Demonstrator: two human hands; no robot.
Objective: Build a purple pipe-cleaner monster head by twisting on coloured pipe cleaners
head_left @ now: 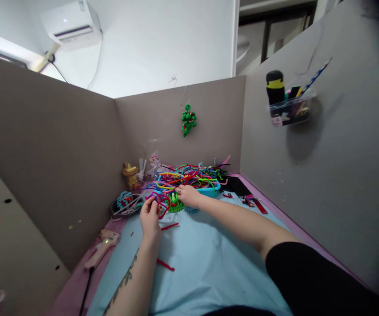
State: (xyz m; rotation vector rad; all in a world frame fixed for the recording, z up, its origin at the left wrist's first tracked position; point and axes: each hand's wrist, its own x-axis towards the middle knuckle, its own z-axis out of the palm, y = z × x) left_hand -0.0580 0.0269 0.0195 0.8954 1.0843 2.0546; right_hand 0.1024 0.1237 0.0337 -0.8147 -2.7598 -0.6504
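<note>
Black sleeve point(303, 267), leafy forearm tattoo point(127, 277)

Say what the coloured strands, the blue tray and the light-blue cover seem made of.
Coloured strands: probably wire with a matte fibre coat; they stick out holding bends.
Blue tray: likely smooth plastic; even colour, clean rim.
Light-blue cover: fabric or plastic sheet, softly sheened; its creases fit either.

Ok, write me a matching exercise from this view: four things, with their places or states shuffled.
1. Left hand
2. Right hand
3. Pale-pink glue gun
4. Green bobbly ornament

A. Hanging against the grey back panel
B. At the near edge of the bright-blue tray
C. Holding looped magenta fuzzy stems
D. Lying left of the pale-blue cloth

Pairs: 1-C, 2-B, 3-D, 4-A
</note>
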